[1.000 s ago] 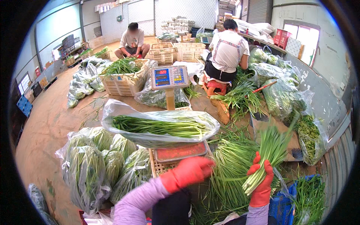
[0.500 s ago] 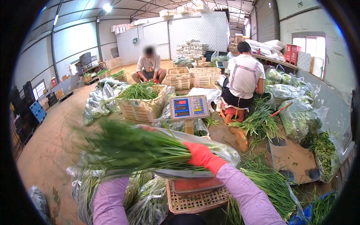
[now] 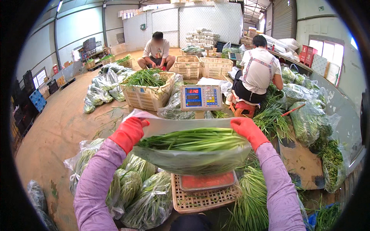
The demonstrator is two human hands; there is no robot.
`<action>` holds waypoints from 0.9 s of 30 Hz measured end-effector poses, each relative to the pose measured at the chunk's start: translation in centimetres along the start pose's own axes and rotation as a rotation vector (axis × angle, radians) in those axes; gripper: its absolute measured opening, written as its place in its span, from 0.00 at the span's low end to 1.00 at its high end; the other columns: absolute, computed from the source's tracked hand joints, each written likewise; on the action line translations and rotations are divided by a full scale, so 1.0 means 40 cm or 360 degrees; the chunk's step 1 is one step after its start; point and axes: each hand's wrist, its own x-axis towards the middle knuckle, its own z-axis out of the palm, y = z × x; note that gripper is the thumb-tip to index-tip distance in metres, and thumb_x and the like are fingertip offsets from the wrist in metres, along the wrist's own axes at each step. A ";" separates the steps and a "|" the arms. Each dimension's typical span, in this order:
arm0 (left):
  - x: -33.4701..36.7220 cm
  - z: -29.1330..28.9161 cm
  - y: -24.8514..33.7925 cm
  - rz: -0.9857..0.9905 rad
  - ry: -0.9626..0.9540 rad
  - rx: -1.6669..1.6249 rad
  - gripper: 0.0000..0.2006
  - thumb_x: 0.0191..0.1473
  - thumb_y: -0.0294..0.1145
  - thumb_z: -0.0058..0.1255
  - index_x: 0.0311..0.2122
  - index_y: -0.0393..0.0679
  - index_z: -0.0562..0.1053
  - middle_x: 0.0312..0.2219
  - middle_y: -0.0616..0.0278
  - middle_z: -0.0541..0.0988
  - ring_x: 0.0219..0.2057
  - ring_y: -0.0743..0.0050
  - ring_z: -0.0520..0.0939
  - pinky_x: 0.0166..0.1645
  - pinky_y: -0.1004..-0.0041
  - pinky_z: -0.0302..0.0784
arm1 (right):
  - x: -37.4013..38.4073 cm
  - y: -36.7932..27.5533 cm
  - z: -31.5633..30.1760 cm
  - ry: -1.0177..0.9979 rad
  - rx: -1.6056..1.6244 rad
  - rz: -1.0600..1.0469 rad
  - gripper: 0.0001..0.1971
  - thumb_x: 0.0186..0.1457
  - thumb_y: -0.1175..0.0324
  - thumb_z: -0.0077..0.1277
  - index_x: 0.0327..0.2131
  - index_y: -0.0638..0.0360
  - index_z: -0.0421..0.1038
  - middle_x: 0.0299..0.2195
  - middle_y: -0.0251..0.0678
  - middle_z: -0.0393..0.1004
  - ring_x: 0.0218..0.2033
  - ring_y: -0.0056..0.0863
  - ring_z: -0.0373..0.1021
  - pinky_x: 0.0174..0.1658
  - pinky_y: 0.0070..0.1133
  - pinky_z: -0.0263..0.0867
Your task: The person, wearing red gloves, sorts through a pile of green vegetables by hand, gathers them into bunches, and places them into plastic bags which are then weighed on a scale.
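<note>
Now, from the left, filled bags (image 3: 152, 200) sit on the floor (image 3: 50, 154), with no change I can make out. Next comes my left grip (image 3: 130, 134), in a red glove, its fingers closed around the left edge of a clear bag (image 3: 192, 163). That bag spans the middle, slung between both grips, with long green stalks (image 3: 196, 140) lying lengthwise inside. Half a second ago I had a loose bunch held over it; my hands have since let go of it, and I judge it now lies among the rest. The scale display (image 3: 201, 97) behind shows a higher figure, which fits added weight. Beneath are the red scale pan (image 3: 208, 183) and a slotted crate (image 3: 185, 198); I can't tell whether the bag touches the pan. My right grip (image 3: 248, 131) pinches the bag's other edge. Rightmost, near that forearm, a loose pile (image 3: 252, 196) remains, so I judge stock is still to hand.
</note>
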 end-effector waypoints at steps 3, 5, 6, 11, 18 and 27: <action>0.016 -0.134 0.012 -0.0045 0.0219 -0.0150 0.24 0.39 0.38 0.55 0.46 0.49 0.71 0.41 0.60 0.75 0.43 0.63 0.74 0.49 0.70 0.67 | 0.065 -0.006 -0.101 0.0299 -0.1357 -0.0085 0.12 0.47 0.64 0.46 0.25 0.60 0.76 0.26 0.46 0.75 0.30 0.40 0.73 0.34 0.31 0.69; 0.048 -0.189 0.051 -0.0066 0.0226 -0.0420 0.23 0.39 0.37 0.56 0.45 0.47 0.72 0.38 0.61 0.76 0.39 0.64 0.76 0.45 0.70 0.70 | 0.067 -0.064 -0.265 0.0432 -0.1449 0.0087 0.12 0.45 0.62 0.46 0.24 0.58 0.76 0.24 0.45 0.75 0.28 0.42 0.73 0.35 0.34 0.70; 0.029 -0.251 0.060 -0.0136 0.0198 -0.0467 0.23 0.38 0.37 0.57 0.44 0.47 0.72 0.36 0.61 0.76 0.37 0.65 0.76 0.44 0.69 0.71 | 0.093 -0.069 -0.282 0.0523 -0.1387 0.0039 0.12 0.44 0.63 0.46 0.24 0.58 0.76 0.25 0.45 0.75 0.29 0.44 0.73 0.37 0.34 0.69; -0.001 -0.165 0.139 0.0516 0.0458 0.0457 0.31 0.32 0.32 0.60 0.49 0.53 0.69 0.46 0.61 0.72 0.46 0.62 0.73 0.50 0.67 0.69 | 0.064 -0.118 -0.304 0.0360 -0.1471 0.0198 0.14 0.37 0.62 0.50 0.29 0.57 0.76 0.29 0.45 0.75 0.33 0.43 0.72 0.41 0.31 0.68; -0.111 -0.248 0.168 0.0601 0.0229 0.0240 0.43 0.25 0.31 0.62 0.55 0.53 0.62 0.49 0.56 0.68 0.49 0.54 0.70 0.54 0.63 0.66 | 0.039 -0.049 -0.286 0.0564 -0.1352 -0.0908 0.06 0.34 0.71 0.54 0.22 0.54 0.73 0.25 0.44 0.72 0.32 0.42 0.71 0.34 0.32 0.67; -0.139 -0.151 0.191 0.0355 0.0089 0.0467 0.48 0.24 0.33 0.64 0.58 0.52 0.57 0.50 0.55 0.67 0.49 0.56 0.70 0.53 0.63 0.66 | -0.062 -0.130 -0.294 -0.0298 -0.0046 -0.0366 0.17 0.51 0.62 0.51 0.43 0.58 0.71 0.36 0.37 0.76 0.38 0.26 0.72 0.42 0.23 0.66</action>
